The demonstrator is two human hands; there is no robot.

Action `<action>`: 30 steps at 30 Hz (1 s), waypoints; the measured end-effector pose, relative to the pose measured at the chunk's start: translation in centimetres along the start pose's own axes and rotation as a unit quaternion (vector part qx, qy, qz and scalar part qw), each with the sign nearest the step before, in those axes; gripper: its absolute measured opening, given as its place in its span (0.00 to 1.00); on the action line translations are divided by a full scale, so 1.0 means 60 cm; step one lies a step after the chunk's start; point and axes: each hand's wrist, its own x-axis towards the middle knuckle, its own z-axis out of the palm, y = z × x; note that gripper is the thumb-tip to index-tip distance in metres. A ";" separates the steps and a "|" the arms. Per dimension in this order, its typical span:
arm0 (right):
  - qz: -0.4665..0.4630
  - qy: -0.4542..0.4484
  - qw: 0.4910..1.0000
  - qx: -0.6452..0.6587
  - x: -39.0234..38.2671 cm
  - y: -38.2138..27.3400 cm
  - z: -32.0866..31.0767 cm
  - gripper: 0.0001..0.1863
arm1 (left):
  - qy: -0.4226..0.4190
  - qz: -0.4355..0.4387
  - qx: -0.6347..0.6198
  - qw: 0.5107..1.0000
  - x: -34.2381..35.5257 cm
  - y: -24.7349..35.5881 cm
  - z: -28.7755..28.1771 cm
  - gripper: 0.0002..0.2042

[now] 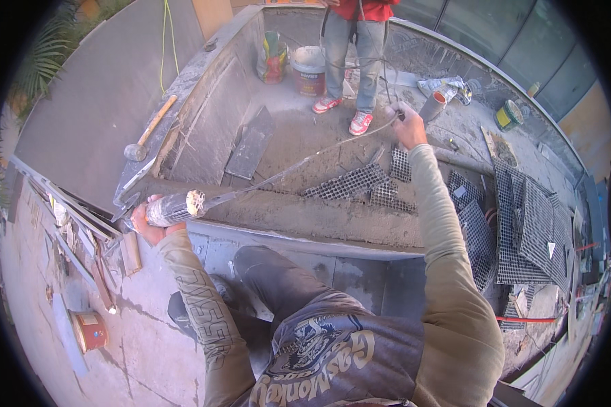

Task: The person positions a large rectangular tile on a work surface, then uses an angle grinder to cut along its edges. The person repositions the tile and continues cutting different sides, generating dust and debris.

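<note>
My left hand (pixel 149 220) is wrapped round the dusty grey body of a power tool (pixel 171 209), which looks like an angle grinder. Its head end sits by the outer corner of a low wall and is partly hidden by my hand. From the tool's other end, a dusty power cord (pixel 285 173) stretches up and right across the walled bed. My right hand (pixel 409 125), arm reaching forward, closes on that cord. Beyond it, the cord rises towards a person (pixel 356 54) in a red top and jeans, standing inside the bed.
A mallet (pixel 149 129) lies on the left wall top. Inside the bed are a white bucket (pixel 309 71), a dark slab (pixel 251 142), black grid panels (pixel 349 182) and an orange-mouthed pipe (pixel 433 106). More panels (pixel 533 224) stack at right. Scrap boards (pixel 75 234) and a brown bucket (pixel 89 330) stand at left.
</note>
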 end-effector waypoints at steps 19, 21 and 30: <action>0.269 -0.191 0.923 0.201 -0.020 0.022 0.134 0.21 | -0.019 0.018 0.005 1.000 0.007 0.013 0.005 0.11; 0.230 -0.260 0.918 0.189 -0.010 -0.004 0.150 0.19 | -0.039 0.041 0.000 0.998 0.038 0.036 -0.016 0.11; 0.253 -0.182 0.828 0.466 0.047 -0.042 0.085 0.08 | -0.003 0.030 0.036 0.999 0.002 0.014 0.017 0.10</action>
